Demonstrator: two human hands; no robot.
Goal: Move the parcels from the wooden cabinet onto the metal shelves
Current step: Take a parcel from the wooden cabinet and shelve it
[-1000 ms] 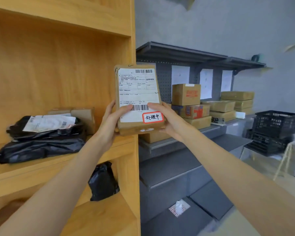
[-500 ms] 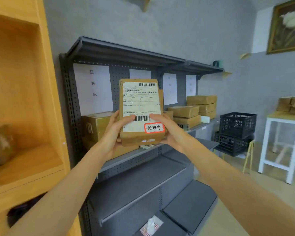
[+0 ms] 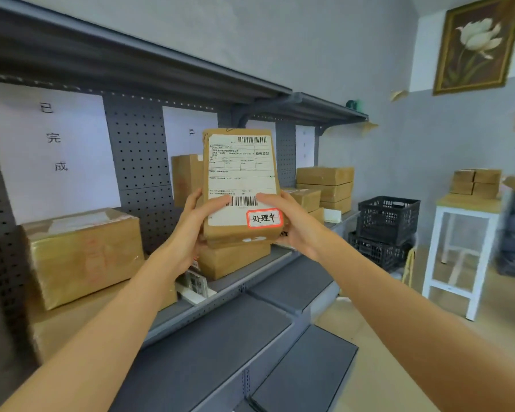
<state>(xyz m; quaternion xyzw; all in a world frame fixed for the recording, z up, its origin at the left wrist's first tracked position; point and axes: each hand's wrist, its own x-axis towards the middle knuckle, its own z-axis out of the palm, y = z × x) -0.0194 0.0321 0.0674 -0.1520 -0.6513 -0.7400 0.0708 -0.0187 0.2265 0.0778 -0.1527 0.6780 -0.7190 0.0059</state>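
Two hands are holding up a parcel (image 3: pixel 241 185) in the middle of the frame. The parcel is standing upright, with its white label (image 3: pixel 240 176) facing the camera. A small red-edged sticker (image 3: pixel 264 218) is sitting at the label's lower right corner.

The left hand (image 3: pixel 191 230) is gripping the parcel's lower left edge — its thumb is lying across the front and the other fingers are curling round behind. The right hand (image 3: pixel 292 224) is gripping the lower right edge the same way, with its thumb pressing on the label just above the sticker.

Behind the parcel, the gray metal shelves (image 3: pixel 250 269) are running from the left of the frame toward the middle right. The parcel is being held in the air in front of the middle shelf, not resting on it.

A big box (image 3: pixel 84 254) wrapped in shiny tape is sitting on the shelf at the left. A flat box (image 3: pixel 235 260) is lying on the shelf right under the held parcel. A stack of boxes (image 3: pixel 324 185) is sitting farther along, right of the middle.

White paper signs (image 3: pixel 51 150) are hanging on the holed back panel at the left.

At the right, black crates (image 3: pixel 387 218) are standing on the floor beside a white table (image 3: pixel 464 233) with more boxes on top. A flower painting (image 3: pixel 479 43) is hanging in the upper right — it is a little blurry.
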